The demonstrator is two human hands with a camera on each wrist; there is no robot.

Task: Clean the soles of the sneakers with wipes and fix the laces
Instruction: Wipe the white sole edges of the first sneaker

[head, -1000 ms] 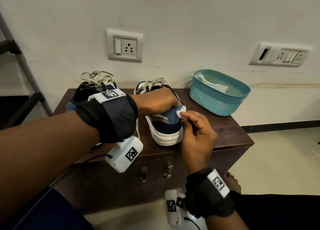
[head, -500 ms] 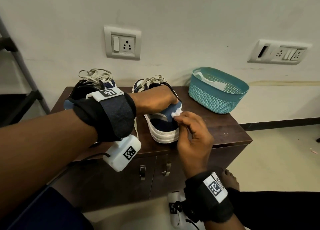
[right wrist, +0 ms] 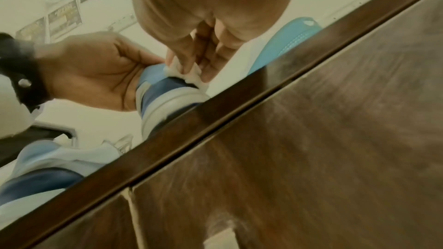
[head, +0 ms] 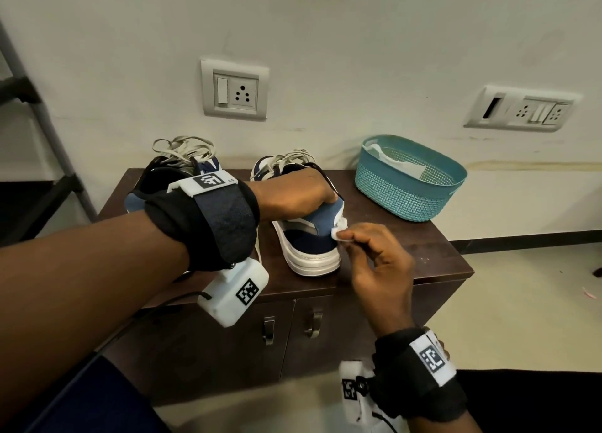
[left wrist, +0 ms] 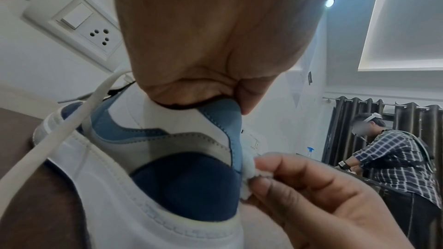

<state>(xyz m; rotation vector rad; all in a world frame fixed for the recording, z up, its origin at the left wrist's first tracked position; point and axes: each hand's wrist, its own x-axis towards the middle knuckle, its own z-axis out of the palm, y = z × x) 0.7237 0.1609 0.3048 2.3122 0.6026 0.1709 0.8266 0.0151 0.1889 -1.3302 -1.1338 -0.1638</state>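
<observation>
- Right sneaker (head: 309,237) stands sole-down on the dark wooden cabinet (head: 407,247), heel toward the person; the second sneaker (head: 169,178) sits beside it to the left, largely hidden behind the left forearm.
- Left hand (head: 293,194) grips the heel collar from above, fingers curled over the rim and thumb on the back edge, as the left wrist view shows.
- Right hand (head: 374,256) pinches a small crumpled white wipe (head: 338,232) between thumb and fingertips, pressed to the blue heel panel, above the white sole band.
- Teal basket (head: 410,180) stands well apart on the right with white material inside.
- Laces on both shoes lie loose and tangled; not yet fixed.
- Risk: wipe contact is on the upper, not the sole, so the sole edge may go uncleaned.
- Risk: the heel is near the cabinet's front edge; a hard push with a slack left grip could slide the shoe off.
- Risk: the wad is small; fingertips may rub the shoe directly or drop it.
</observation>
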